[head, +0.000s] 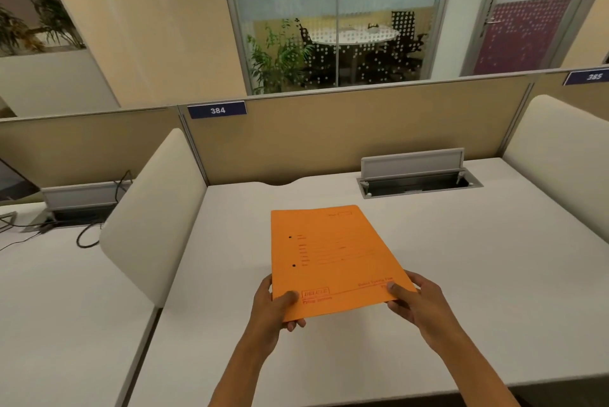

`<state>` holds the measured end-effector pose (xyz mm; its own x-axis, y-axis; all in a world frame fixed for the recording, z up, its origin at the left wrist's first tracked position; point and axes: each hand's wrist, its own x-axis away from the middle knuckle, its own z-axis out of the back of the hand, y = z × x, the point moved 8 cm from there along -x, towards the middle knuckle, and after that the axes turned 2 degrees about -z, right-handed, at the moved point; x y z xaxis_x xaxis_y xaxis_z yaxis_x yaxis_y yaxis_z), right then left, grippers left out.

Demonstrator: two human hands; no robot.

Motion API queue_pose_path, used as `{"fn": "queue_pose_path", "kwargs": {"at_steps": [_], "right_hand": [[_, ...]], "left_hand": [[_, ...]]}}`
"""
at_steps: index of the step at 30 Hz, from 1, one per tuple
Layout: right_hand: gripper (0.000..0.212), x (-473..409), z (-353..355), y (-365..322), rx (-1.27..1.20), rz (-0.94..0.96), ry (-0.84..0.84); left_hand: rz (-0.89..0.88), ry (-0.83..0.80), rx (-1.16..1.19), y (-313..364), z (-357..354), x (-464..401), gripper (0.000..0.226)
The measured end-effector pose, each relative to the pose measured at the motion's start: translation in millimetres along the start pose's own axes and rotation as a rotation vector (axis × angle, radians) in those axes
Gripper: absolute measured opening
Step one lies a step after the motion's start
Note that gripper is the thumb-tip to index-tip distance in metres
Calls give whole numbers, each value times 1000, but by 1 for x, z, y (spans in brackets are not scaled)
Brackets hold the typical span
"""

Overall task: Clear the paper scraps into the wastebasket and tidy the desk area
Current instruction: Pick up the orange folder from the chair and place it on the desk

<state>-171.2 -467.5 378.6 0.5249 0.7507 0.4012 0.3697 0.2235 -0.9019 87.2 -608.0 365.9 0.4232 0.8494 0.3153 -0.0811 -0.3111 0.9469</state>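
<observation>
Orange file folder (333,258): flat card cover, red printed lettering along the near edge, two small dark punch holes near its left edge. It is held over the middle of the white bench (461,275), far end tilted away from the person. Left hand (273,304) grip closed on the near left corner, thumb on top, fingers beneath. Right hand (418,304) grip closed on the near right corner likewise. An open cable tray (418,181) with raised lid sits at the bench's rear right. Cream side dividers (155,219) bound both flanks; a tan partition (329,133) closes the back. Surface around the folder is open.
</observation>
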Motion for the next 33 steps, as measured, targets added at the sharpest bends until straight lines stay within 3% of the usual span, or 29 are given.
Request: {"fn": "queue_pose_path", "kwargs": {"at_steps": [23,33], "right_hand": [[51,-318,-9,-38,212,-39,80],[49,-399,-8,-15,300,-100,107]], "left_hand": [[112,148,27,3,-35,-298,50],[117,284,-81,-20,-32,-378,53]]}}
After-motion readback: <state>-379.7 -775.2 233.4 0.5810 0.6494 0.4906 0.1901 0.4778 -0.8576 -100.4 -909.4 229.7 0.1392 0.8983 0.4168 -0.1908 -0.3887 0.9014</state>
